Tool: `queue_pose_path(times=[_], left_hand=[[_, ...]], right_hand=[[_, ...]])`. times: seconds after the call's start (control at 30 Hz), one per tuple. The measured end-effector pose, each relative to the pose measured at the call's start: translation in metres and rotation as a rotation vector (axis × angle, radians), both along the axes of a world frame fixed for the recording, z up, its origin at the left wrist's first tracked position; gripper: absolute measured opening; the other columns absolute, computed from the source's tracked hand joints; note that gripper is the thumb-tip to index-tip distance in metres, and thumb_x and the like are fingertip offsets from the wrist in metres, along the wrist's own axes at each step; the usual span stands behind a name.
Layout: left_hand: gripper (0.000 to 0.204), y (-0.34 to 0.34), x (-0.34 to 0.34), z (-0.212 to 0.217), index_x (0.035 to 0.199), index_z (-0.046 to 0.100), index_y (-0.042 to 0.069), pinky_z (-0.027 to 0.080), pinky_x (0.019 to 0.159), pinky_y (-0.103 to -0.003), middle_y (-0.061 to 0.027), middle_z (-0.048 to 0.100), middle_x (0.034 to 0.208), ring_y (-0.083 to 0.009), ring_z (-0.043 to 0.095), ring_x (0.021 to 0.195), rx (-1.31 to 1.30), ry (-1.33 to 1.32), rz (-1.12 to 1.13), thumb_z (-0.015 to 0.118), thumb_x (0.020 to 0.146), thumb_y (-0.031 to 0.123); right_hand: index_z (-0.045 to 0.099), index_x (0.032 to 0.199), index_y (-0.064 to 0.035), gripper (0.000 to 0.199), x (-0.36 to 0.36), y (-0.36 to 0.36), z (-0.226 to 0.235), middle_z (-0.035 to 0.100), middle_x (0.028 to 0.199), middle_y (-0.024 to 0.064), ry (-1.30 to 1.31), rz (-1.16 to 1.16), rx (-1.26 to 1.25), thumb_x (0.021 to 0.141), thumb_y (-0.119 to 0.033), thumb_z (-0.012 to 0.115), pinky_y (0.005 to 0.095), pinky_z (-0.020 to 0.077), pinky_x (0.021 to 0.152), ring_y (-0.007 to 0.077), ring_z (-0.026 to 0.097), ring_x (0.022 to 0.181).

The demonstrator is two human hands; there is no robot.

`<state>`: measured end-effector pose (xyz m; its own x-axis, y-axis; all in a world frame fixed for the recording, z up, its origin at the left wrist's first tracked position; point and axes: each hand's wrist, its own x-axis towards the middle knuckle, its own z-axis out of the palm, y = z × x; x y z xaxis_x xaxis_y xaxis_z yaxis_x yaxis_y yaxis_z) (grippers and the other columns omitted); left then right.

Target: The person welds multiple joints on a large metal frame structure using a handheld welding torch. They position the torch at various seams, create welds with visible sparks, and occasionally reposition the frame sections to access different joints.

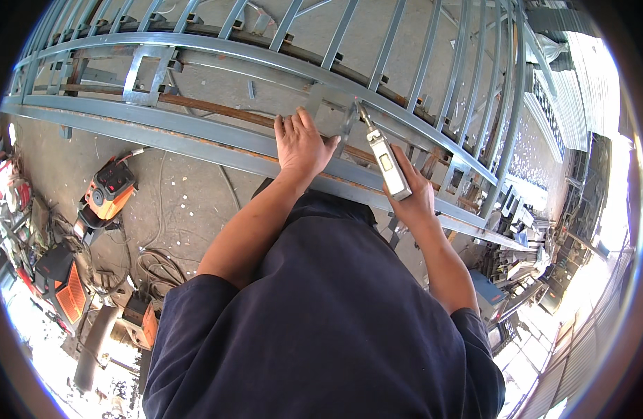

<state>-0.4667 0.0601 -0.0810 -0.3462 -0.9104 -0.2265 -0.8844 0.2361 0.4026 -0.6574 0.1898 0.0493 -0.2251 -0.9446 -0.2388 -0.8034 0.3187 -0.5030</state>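
A long grey metal frame (216, 140) with rails and upright bars spans the view before me. My left hand (304, 146) lies on its near rails, thumb spread from the fingers. The thumb reaches toward a small flat metal plate (349, 124) between the rails; whether it touches cannot be told. My right hand (413, 187) is closed around a boxy silver handheld welding torch (388, 164). The torch's narrow dark nozzle points up and left at the inner rail, close to that plate, where a small reddish spot shows. My right fingers are partly hidden behind the torch body.
A square plate with a cut-out (129, 87) stands between the rails at left. On the floor are an orange-and-black machine (112, 190), coiled cables (161, 269) and another orange-fronted machine (70, 293). Metal scraps (513, 269) pile up at right, near corrugated sheets (595, 84).
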Motion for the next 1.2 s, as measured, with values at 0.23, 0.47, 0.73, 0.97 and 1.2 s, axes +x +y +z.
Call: queue_pose_path(times=[0.23, 0.47, 0.73, 0.97, 1.2], left_hand=[[0.104, 0.0, 0.001, -0.001, 0.148, 0.034, -0.012, 0.02, 0.126, -0.055, -0.0243, 0.059, 0.134, -0.0349, 0.053, 0.135, -0.008, 0.013, -0.006, 0.075, 0.087, 0.061], [0.104, -0.001, 0.0, 0.0, 0.148, 0.032, -0.011, 0.02, 0.126, -0.057, -0.0263, 0.059, 0.134, -0.0368, 0.054, 0.135, 0.022, 0.014, 0.002, 0.076, 0.086, 0.06], [0.105, 0.0, -0.001, -0.003, 0.149, 0.031, -0.011, 0.018, 0.128, -0.056, -0.0264, 0.057, 0.137, -0.0377, 0.052, 0.137, 0.015, 0.021, 0.008, 0.076, 0.086, 0.06], [0.103, 0.0, -0.001, -0.001, 0.147, 0.033, -0.011, 0.019, 0.128, -0.055, -0.0254, 0.058, 0.137, -0.0365, 0.052, 0.136, 0.032, 0.008, 0.014, 0.077, 0.085, 0.058], [0.103, 0.0, -0.001, -0.001, 0.147, 0.032, -0.011, 0.019, 0.128, -0.055, -0.0247, 0.058, 0.134, -0.0365, 0.052, 0.134, 0.019, 0.024, 0.021, 0.079, 0.085, 0.057]], right_hand=[[0.041, 0.161, -0.0271, 0.086, -0.005, -0.001, -0.008, 0.071, 0.123, 0.0167, 0.07, 0.042, 0.067, 0.083, -0.018, 0.076, 0.0493, 0.057, 0.087, 0.0431, 0.07, 0.105], [0.04, 0.162, -0.0281, 0.087, -0.006, -0.006, -0.004, 0.071, 0.124, 0.0161, 0.078, 0.049, 0.075, 0.084, -0.018, 0.077, 0.0487, 0.0577, 0.088, 0.0416, 0.071, 0.106], [0.039, 0.162, -0.0268, 0.086, -0.007, -0.006, -0.004, 0.07, 0.13, 0.0148, 0.088, 0.05, 0.094, 0.085, -0.021, 0.078, 0.0488, 0.0579, 0.089, 0.0405, 0.071, 0.109], [0.04, 0.161, -0.0272, 0.083, -0.008, -0.008, 0.0, 0.07, 0.131, 0.0159, 0.094, 0.045, 0.109, 0.086, -0.022, 0.076, 0.0491, 0.0574, 0.09, 0.0412, 0.07, 0.11], [0.041, 0.16, -0.0288, 0.082, -0.011, -0.006, 0.0, 0.071, 0.128, 0.0157, 0.082, 0.025, 0.113, 0.086, -0.021, 0.075, 0.0492, 0.0575, 0.089, 0.0415, 0.071, 0.108]])
